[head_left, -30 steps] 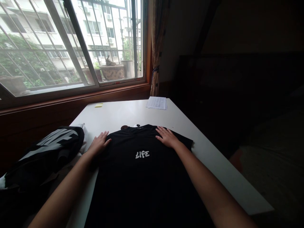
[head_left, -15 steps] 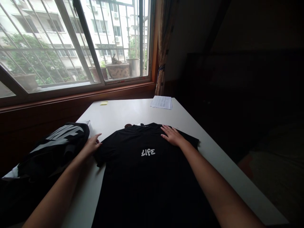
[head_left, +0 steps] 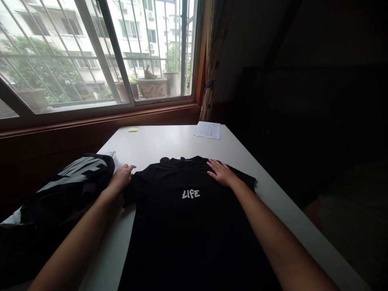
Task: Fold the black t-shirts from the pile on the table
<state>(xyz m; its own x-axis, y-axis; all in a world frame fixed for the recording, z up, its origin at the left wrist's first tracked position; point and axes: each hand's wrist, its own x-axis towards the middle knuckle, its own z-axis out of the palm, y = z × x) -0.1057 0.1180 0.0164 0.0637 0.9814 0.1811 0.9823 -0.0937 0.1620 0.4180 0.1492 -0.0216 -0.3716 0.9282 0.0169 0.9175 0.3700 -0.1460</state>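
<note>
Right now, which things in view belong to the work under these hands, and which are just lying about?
In use:
black T-shirt, spread on the white table
left hand, at its left side
right hand, flat on it

Apparently just lying about:
papers
yellow note
brown round thing, beyond the shirt
dark bundle, left of the shirt

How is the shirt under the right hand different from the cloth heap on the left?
The shirt lies spread flat; the heap is bunched up. The shirt has small white lettering, the heap a big pale print. Both look mostly black.
</note>
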